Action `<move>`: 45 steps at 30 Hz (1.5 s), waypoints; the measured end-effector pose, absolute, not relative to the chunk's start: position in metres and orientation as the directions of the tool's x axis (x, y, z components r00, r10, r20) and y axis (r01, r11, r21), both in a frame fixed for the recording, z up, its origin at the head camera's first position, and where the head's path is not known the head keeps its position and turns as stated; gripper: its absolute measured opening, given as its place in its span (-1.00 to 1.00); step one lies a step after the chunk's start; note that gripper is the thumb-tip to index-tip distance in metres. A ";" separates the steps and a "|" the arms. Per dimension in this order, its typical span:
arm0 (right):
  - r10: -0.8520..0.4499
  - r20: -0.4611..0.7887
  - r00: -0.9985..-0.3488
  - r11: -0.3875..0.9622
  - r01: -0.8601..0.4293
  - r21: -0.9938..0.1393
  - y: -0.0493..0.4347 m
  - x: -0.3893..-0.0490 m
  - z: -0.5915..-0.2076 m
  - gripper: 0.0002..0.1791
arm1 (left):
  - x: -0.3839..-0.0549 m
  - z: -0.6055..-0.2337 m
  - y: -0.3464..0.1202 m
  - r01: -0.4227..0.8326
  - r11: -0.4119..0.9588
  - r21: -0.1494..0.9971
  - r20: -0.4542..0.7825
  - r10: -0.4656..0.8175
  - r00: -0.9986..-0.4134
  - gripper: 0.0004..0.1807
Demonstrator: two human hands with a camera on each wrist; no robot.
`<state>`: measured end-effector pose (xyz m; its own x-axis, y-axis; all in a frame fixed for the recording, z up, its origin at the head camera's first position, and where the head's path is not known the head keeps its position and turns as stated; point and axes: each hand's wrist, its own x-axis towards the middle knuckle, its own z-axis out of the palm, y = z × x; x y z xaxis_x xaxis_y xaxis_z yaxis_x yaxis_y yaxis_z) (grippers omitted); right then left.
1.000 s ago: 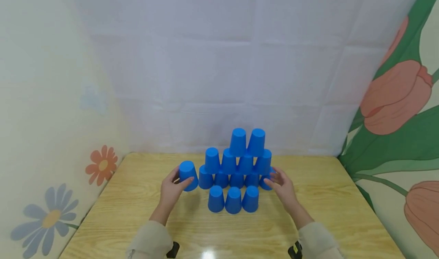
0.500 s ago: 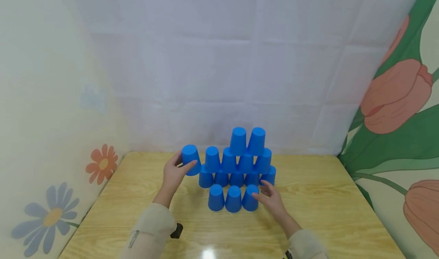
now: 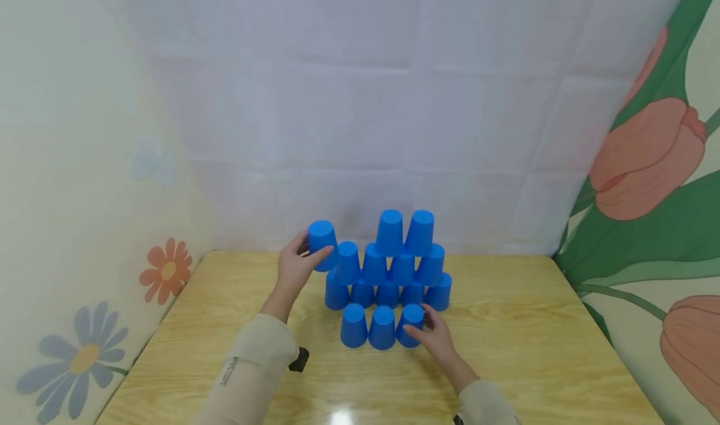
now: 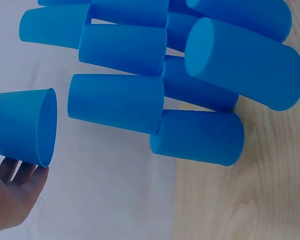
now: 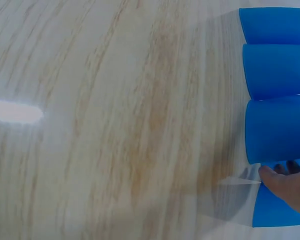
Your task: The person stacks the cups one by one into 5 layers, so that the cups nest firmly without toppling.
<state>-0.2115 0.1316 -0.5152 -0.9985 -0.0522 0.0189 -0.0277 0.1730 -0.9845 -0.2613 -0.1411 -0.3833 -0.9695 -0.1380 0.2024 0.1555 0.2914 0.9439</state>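
In the head view my left hand [image 3: 294, 267] holds an inverted blue cup [image 3: 322, 245] in the air, left of and above a stepped stack of blue cups. The left wrist view shows the held cup [image 4: 20, 125] apart from the nearest stack cup [image 4: 115, 102], its open rim toward the stack. My right hand [image 3: 439, 337] is around the rightmost front-row cup [image 3: 412, 319], thumb across its near side and fingers at its right and back. The right wrist view shows that hand [image 5: 290, 187] partly, at the frame edge.
The stack has a bottom row [image 3: 336, 292], a second tier [image 3: 374, 264] and two top cups [image 3: 390, 233]. Two more inverted cups [image 3: 353, 326] stand in front. The wooden table [image 3: 529, 350] ends at a white cloth backdrop [image 3: 349, 112], with flower-patterned walls on both sides.
My left hand has raised its cup and moved it right toward the stack. My right hand has moved from the stack's right end to the rightmost front cup and closed round it.
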 end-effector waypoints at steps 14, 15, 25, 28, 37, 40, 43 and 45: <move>-0.044 0.071 -0.996 0.159 -0.077 -0.984 0.133 -0.215 -0.524 -0.36 | -0.316 -0.398 -0.128 0.229 0.251 0.941 0.248 -0.047 -0.968 -0.25; -0.048 0.072 -0.996 0.163 -0.079 -0.983 0.133 -0.216 -0.525 -0.36 | -0.319 -0.399 -0.128 0.244 0.233 0.941 0.259 -0.034 -0.965 -0.27; -0.074 0.067 -0.995 0.194 -0.081 -0.978 0.136 -0.221 -0.533 -0.38 | -0.354 -0.423 -0.123 0.273 0.216 0.938 0.285 -0.028 -0.958 -0.26; -0.065 0.062 -0.996 0.199 -0.074 -0.977 0.136 -0.220 -0.531 -0.38 | -0.332 -0.402 -0.111 0.291 0.225 0.930 0.303 -0.024 -0.953 -0.29; -0.080 0.098 -0.992 0.181 -0.111 -0.977 0.134 -0.219 -0.529 -0.39 | -0.310 -0.375 -0.091 0.211 0.292 0.933 0.223 -0.008 -0.975 -0.29; -0.090 0.103 -0.991 0.183 -0.118 -0.976 0.134 -0.218 -0.530 -0.38 | -0.339 -0.409 -0.093 0.236 0.311 0.920 0.250 -0.003 -0.968 -0.26; -0.092 0.095 -0.991 0.190 -0.111 -0.975 0.134 -0.217 -0.532 -0.37 | -0.371 -0.445 -0.096 0.255 0.350 0.901 0.280 -0.021 -0.960 -0.24; -0.089 0.092 -0.992 0.193 -0.108 -0.975 0.134 -0.218 -0.533 -0.38 | -0.383 -0.458 -0.097 0.261 0.365 0.894 0.293 -0.032 -0.956 -0.25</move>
<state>-0.2178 0.1343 -0.5326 -0.9917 -0.0889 0.0924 -0.1082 0.1931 -0.9752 -0.3833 -0.0973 -0.4578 -0.9557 -0.0321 0.2927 0.2615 0.3647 0.8937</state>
